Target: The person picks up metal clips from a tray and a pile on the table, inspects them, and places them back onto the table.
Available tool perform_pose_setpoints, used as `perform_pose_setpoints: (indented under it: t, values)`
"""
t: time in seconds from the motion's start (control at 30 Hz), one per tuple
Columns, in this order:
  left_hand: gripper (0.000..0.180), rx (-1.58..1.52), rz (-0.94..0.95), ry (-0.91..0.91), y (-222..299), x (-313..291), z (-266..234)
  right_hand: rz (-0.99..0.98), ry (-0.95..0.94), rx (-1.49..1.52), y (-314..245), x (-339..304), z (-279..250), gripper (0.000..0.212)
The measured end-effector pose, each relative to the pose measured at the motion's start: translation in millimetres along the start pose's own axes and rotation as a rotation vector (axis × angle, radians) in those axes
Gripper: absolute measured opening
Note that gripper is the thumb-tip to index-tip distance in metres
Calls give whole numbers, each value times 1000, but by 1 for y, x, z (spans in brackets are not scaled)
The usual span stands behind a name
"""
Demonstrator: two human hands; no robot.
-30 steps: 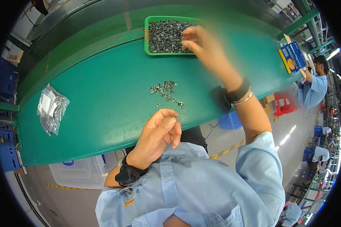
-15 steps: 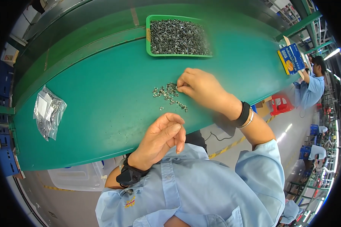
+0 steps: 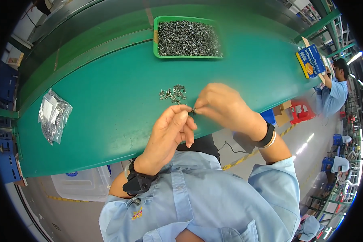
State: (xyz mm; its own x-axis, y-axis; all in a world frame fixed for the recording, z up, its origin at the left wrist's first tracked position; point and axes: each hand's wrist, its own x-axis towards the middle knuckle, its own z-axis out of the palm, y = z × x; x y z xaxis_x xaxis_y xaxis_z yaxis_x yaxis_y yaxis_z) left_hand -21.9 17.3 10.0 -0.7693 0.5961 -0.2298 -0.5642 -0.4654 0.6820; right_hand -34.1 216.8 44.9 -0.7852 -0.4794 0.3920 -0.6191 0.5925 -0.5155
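Observation:
My right hand (image 3: 224, 105) pinches a small dark metal piece (image 3: 192, 112) between thumb and forefinger, just over the near part of the bench; the hand is slightly blurred. Fingers curled and thumb pressed toward the forefinger, my left hand (image 3: 171, 131) meets it from the left, its forefinger tip beside the piece. Whatever sits in the left pinch is hidden. Just beyond my left fingers lies a loose pile of small shiny metal pieces (image 3: 174, 93). Farther back, a green tray (image 3: 155, 50) holds a heap of similar pieces.
The green bench top (image 3: 105, 117) spans the view. A clear plastic bag (image 3: 54, 117) with metal parts lies at the left. To the far right are a blue and yellow box (image 3: 310, 62), a red stool (image 3: 301, 112) and a seated person (image 3: 332, 94). A clear bin (image 3: 80, 185) stands below the bench edge.
My right hand has come from the pile toward me, bringing a small piece to my left hand. The left hand has risen slightly to meet it. The pile's near part is now covered.

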Motion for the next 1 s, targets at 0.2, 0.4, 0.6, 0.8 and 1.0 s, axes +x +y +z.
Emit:
perform_pose_setpoints:
  t: [0.2, 0.4, 0.6, 0.8, 1.0]
  values:
    - [19, -29, -31, -77, -5, 3, -3, -98, 33, 28, -11, -5, 2, 17]
    - [19, -74, -8, -57, -7, 0, -1, -24, 116, 63, -14, -12, 15, 19]
    - [18, -70, 72, -19, -13, -2, -1, 22, 231, 109, -16, -18, 30, 20]
    - [18, -71, 85, -26, -13, -3, 0, 15, 280, 78, -20, -21, 36, 21]
    - [19, -72, 77, -40, -16, -6, -3, 70, 311, 123, -26, -25, 42, 22]
